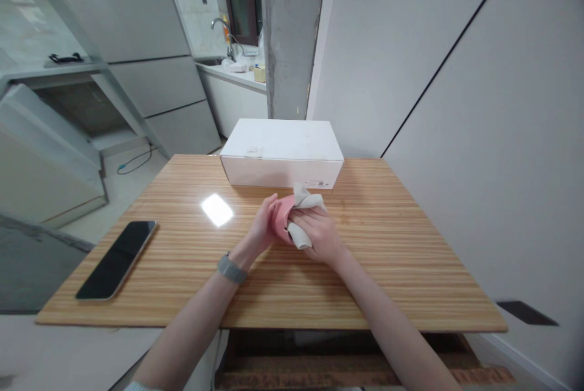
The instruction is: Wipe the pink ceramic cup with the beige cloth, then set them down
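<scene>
My left hand [261, 224] is wrapped around a pink cup [281, 216], which lies tilted with its mouth toward the right. In my right hand [322, 234] is a white cloth [300, 236], pressed at the cup's mouth; some of the cloth sticks out above and below the fingers. Both hands are close together over the middle of the wooden table [392, 245]. The cup's inside and its far side are hidden by the cloth and hands.
A white box [283, 141] stands at the table's back edge, just beyond my hands. A dark-screened phone [117, 260] lies at the front left. A white wall [479, 105] rises on the right, and a sink faucet [223, 29] shows in the background.
</scene>
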The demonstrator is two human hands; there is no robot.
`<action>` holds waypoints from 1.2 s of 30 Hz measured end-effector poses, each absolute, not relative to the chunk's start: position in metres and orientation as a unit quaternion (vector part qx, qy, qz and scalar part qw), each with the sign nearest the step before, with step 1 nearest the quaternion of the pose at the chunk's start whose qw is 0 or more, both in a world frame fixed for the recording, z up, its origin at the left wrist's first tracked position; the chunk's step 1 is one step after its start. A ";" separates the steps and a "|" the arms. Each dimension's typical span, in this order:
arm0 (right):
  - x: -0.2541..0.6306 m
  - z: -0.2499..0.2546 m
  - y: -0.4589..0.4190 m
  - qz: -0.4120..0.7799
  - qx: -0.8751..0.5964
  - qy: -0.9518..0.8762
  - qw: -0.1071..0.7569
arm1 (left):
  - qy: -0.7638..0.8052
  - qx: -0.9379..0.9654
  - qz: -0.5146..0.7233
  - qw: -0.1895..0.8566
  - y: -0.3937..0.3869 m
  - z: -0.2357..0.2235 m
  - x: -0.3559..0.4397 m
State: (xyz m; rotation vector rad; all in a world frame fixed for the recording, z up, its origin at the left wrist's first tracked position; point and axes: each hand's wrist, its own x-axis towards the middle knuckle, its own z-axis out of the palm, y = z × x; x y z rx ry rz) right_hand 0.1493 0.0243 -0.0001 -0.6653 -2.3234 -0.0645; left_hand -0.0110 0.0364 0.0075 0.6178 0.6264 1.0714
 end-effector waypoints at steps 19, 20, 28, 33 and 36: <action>0.158 -0.005 0.027 -0.008 -0.274 -0.897 0.347 | 0.353 0.487 0.466 0.649 0.033 0.007 -0.017; 0.159 -0.004 0.027 -0.006 -0.286 -0.890 0.354 | 0.342 0.462 0.465 0.674 0.031 0.006 -0.015; 0.160 -0.002 0.027 -0.026 -0.281 -0.882 0.377 | 0.297 0.315 0.459 0.776 0.034 0.007 -0.010; 0.146 -0.007 0.021 -0.009 -0.226 -0.900 0.372 | 0.322 0.355 0.413 0.774 0.041 0.005 -0.016; 0.143 -0.010 0.020 0.020 -0.233 -0.891 0.388 | 0.353 0.427 0.402 0.729 0.045 0.001 -0.023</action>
